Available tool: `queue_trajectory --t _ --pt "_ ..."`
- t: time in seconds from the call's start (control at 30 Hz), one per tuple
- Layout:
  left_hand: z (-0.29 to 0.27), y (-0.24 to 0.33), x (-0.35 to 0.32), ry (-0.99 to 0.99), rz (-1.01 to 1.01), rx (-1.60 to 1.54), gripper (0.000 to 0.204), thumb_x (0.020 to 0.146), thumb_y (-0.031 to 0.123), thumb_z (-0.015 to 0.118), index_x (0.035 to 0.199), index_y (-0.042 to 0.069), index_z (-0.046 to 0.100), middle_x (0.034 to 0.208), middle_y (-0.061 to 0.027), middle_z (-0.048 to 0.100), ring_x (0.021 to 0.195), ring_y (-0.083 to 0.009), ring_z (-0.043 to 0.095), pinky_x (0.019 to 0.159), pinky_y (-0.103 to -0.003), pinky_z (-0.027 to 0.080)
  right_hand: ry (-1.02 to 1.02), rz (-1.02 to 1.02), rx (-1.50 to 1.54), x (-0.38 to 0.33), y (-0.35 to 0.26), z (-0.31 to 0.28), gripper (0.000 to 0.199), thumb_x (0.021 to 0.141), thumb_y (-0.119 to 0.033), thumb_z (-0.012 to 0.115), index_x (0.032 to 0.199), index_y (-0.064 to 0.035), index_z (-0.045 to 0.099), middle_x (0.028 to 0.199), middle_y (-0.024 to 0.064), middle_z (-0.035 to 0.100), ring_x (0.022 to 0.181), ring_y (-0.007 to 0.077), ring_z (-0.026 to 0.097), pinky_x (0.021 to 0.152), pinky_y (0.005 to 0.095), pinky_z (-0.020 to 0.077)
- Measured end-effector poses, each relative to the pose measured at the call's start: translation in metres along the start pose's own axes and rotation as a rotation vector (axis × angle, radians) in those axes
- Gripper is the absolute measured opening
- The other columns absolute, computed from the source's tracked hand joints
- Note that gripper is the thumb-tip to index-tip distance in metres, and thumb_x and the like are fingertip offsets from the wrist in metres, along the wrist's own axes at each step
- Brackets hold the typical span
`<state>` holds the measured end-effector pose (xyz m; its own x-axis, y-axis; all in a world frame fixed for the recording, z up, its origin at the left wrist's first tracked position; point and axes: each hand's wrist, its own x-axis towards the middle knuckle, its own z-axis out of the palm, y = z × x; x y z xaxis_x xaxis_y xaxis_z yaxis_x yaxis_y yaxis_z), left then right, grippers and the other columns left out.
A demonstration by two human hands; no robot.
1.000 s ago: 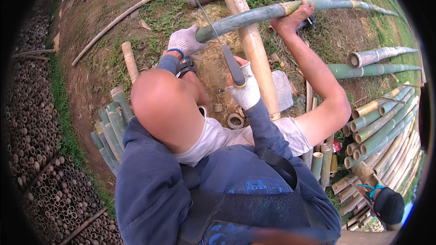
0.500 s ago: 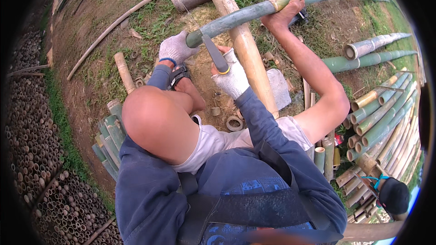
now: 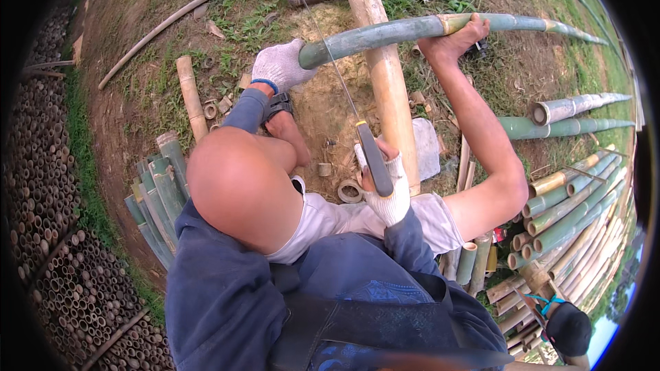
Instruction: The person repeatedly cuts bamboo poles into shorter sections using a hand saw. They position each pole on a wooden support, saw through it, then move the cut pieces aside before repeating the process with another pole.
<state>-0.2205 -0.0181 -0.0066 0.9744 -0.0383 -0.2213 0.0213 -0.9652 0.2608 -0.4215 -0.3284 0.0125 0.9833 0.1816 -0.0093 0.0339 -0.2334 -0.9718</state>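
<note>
Upper centre of frame: hand saw (image 3: 368, 141) laid across green bamboo pole (image 3: 392, 33).
Right hand (image 3: 386, 185), centre, gloved fingers closed round saw's dark handle (image 3: 378, 168); left gloved hand (image 3: 278, 66) against pole's end, finger grip I can't tell. Blue print (image 3: 395, 292) on clothing, lower centre, unreadable from here.

Looks smooth, faintly glossy along the long green bamboo pole (image 3: 388, 34); metallic in the thin, straight grey saw blade (image 3: 342, 80); matt, plastic-looking on the elongated dark-grey saw handle (image 3: 375, 161); coarsely knitted in the off-white cloth left-hand glove (image 3: 278, 67).
</note>
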Motion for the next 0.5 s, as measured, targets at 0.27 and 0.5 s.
queue_trajectory --t 0.27,0.5 --pt "-0.008 -0.001 -0.003 -0.031 0.03 -0.008 0.06 0.082 0.06 0.083 0.122 0.016 0.073 0.109 -0.0193 0.082 0.103 -0.0409 0.079 0.091 -0.052 0.062 -0.058 -0.06 0.041 0.038 0.014 0.023 0.068 0.09 0.003 0.073 0.155 -0.0032 0.052 0.131 0.0135 0.067 0.109 0.0203 0.068 0.1 0.0319 0.0561" --pt "0.003 -0.011 0.005 -0.035 0.025 -0.056 0.051 0.083 0.055 0.081 0.115 0.016 0.074 0.104 -0.0179 0.081 0.099 -0.0405 0.079 0.09 -0.053 0.062 -0.042 -0.271 -0.047 -0.104 -0.008 -0.048 0.06 0.098 0.0 0.064 0.156 0.0025 0.046 0.128 0.0147 0.065 0.088 0.0151 0.063 0.079 0.0323 0.0545"
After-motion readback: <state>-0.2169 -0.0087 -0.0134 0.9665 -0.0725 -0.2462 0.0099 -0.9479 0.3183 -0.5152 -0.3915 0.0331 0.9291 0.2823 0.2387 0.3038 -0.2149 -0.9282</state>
